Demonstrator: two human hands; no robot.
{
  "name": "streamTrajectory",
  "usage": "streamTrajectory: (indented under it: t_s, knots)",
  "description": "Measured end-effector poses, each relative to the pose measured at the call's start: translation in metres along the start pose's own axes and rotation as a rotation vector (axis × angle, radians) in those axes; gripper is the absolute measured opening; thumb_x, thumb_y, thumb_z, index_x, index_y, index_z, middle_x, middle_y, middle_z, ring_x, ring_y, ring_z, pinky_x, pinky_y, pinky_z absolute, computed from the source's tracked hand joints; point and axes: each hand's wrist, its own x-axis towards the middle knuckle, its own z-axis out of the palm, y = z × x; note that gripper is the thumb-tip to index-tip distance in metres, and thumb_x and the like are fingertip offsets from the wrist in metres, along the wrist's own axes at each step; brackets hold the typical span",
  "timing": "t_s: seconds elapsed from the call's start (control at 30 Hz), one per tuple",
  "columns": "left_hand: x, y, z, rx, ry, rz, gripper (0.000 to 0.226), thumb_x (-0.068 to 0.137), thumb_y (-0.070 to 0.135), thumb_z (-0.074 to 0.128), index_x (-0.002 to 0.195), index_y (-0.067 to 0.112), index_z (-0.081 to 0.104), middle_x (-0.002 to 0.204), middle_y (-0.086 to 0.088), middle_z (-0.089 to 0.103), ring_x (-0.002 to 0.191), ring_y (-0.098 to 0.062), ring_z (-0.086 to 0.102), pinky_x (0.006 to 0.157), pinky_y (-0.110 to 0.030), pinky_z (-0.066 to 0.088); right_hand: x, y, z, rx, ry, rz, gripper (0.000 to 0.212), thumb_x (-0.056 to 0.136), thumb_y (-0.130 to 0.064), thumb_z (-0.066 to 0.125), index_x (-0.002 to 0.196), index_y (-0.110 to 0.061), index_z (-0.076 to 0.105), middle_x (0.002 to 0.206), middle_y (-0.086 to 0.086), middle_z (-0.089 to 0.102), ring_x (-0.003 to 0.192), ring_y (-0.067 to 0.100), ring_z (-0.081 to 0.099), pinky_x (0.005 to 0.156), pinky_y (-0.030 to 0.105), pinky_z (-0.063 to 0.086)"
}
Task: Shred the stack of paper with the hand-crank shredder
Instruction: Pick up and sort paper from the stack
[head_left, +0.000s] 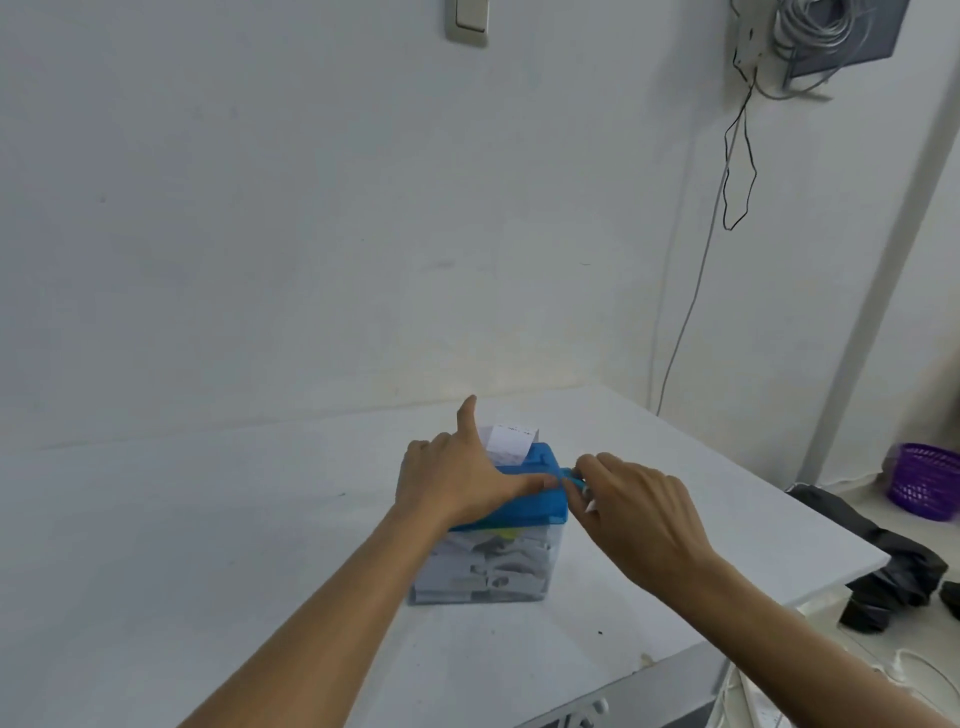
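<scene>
Pressing the spread-open left hand (457, 478) on the shredder (540, 501) lid, pinching its crank (571, 474) with the right hand (636, 512). Paper (511, 441) upright in the slot, toward the right edge of the bench (208, 519).

The hand-crank shredder (540, 506) is standing upright on the white counter (208, 519), well in from the front edge and nearer the right edge than the left. Its blue top is sitting on a clear bin (488, 571) that is holding a dense pile of white paper strips. A white sheet of paper (511, 441) is sticking up from the slot. The blue crank (570, 474) is jutting out at the right end, mostly hidden.
</scene>
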Motion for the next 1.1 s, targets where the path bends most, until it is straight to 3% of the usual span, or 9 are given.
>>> streamTrajectory:
  t_s: [0.07,0.17,0.3,0.4,0.5,0.67,0.87,1.0,1.1]
  knots:
    - [0.002,-0.004,0.005,0.028,0.023,0.026,0.144,0.048,0.108,0.042,0.160,0.029,-0.002,0.143,-0.004,0.059,0.126,-0.031,0.058,0.110,-0.048,0.042,0.006,0.004,0.003,0.012,0.035,-0.024,0.029,0.102,-0.043,0.050,0.084,-0.021,0.057,0.068,-0.006,0.061,0.053,0.015,0.053,0.049,0.030,0.048]
    - [0.006,-0.005,0.006,0.059,0.045,0.048,0.143,0.052,0.106,0.045,0.161,0.025,0.003,0.143,-0.004,0.059,0.126,-0.029,0.057,0.110,-0.048,0.040,0.020,0.007,-0.004,0.036,-0.053,-0.029,0.038,0.104,-0.043,0.040,0.078,-0.020,0.054,0.069,-0.003,0.064,0.056,0.015,0.057,0.056,0.031,0.050]
    - [0.004,-0.004,0.008,0.063,0.056,0.061,0.140,0.055,0.102,0.051,0.162,0.023,0.006,0.143,-0.001,0.057,0.126,-0.026,0.056,0.109,-0.045,0.039,0.063,0.013,-0.007,0.232,-0.102,0.113,0.050,0.103,-0.040,0.044,0.065,-0.014,0.064,0.060,-0.002,0.064,0.051,0.016,0.058,0.056,0.031,0.050]
    - [0.004,-0.005,0.011,0.056,0.054,0.045,0.141,0.052,0.103,0.050,0.161,0.026,0.006,0.145,-0.001,0.055,0.129,-0.026,0.054,0.109,-0.045,0.037,0.098,0.019,0.011,0.405,-0.276,0.214,0.050,0.099,-0.036,0.049,0.065,-0.006,0.070,0.061,0.001,0.068,0.056,0.019,0.060,0.057,0.030,0.051]
    - [0.006,-0.006,0.011,0.053,0.063,0.053,0.139,0.054,0.101,0.053,0.161,0.026,0.006,0.143,-0.001,0.056,0.127,-0.025,0.053,0.108,-0.042,0.036,0.121,0.022,0.034,0.487,-0.467,0.258,0.048,0.099,-0.034,0.051,0.060,-0.007,0.059,0.060,0.001,0.062,0.057,0.018,0.051,0.060,0.030,0.043]
    - [0.003,-0.005,0.010,0.034,0.057,0.064,0.136,0.055,0.097,0.059,0.159,0.028,0.005,0.140,0.001,0.057,0.125,-0.024,0.052,0.108,-0.039,0.037,0.112,0.026,0.062,0.778,-0.727,0.412,0.036,0.093,-0.041,0.052,0.074,-0.011,0.054,0.062,0.010,0.049,0.047,0.020,0.040,0.049,0.029,0.036]
    - [0.009,-0.020,-0.011,0.155,-0.148,0.171,0.147,0.055,0.088,0.073,0.157,0.038,-0.021,0.141,0.002,0.054,0.117,-0.020,0.053,0.096,-0.035,0.044,0.106,0.021,0.067,0.874,-0.549,0.448,0.034,0.097,-0.041,0.058,0.081,-0.011,0.054,0.070,0.008,0.057,0.053,0.015,0.044,0.046,0.023,0.038]
    - [0.010,-0.021,-0.012,0.174,-0.102,0.190,0.144,0.056,0.088,0.072,0.157,0.038,-0.018,0.150,0.004,0.049,0.126,-0.020,0.052,0.109,-0.039,0.040,0.094,0.017,0.079,0.944,-0.253,0.527,0.047,0.099,-0.052,0.052,0.077,-0.011,0.056,0.075,0.006,0.068,0.058,0.025,0.060,0.049,0.029,0.053]
    - [0.011,-0.024,-0.008,0.155,-0.092,0.200,0.143,0.054,0.090,0.072,0.156,0.041,-0.016,0.147,0.005,0.051,0.119,-0.018,0.054,0.103,-0.040,0.046,0.075,0.019,0.088,0.979,-0.062,0.452,0.039,0.104,-0.040,0.046,0.076,-0.017,0.061,0.076,0.004,0.067,0.068,0.023,0.061,0.059,0.030,0.052]
